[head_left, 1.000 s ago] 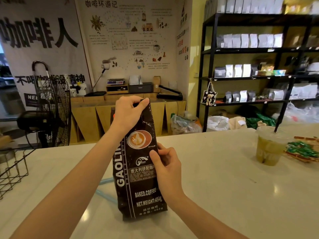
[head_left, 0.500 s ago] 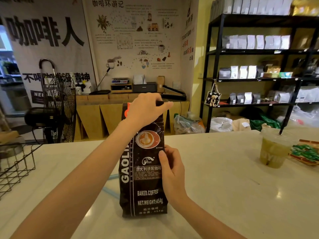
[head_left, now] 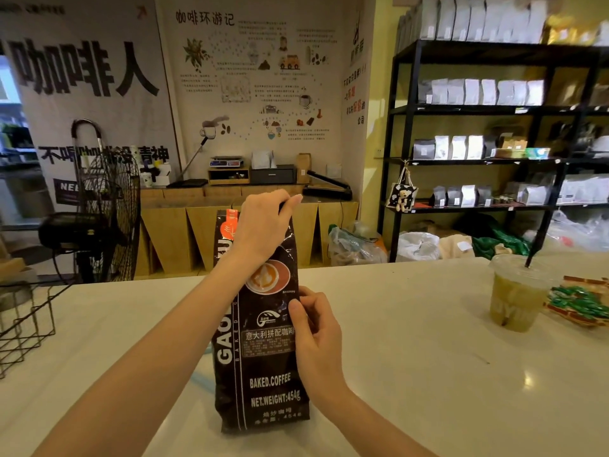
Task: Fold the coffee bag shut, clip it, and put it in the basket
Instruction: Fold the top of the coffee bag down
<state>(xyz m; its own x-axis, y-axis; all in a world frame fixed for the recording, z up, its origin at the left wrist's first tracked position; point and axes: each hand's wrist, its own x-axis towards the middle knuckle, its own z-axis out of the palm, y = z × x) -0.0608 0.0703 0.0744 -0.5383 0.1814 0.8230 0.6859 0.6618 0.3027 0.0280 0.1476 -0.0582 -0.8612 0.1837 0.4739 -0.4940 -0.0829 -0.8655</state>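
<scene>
Counter (head_left: pixel 412 341): coffee bag (head_left: pixel 263 357) upright at middle, no longer tilted. Wire basket (head_left: pixel 26 321) far left, empty side showing. My left hand (head_left: pixel 260 225) now clamped over bag top, pressing it down; right hand (head_left: pixel 316 328) grips bag's right edge. Fold starting; clip not visible.

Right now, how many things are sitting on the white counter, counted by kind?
Coffee bag: 1
Iced drink cup: 1
Snack packet: 1
Wire basket: 1
Total: 4
The left hand holds the bag's top, the right hand its side.
</scene>
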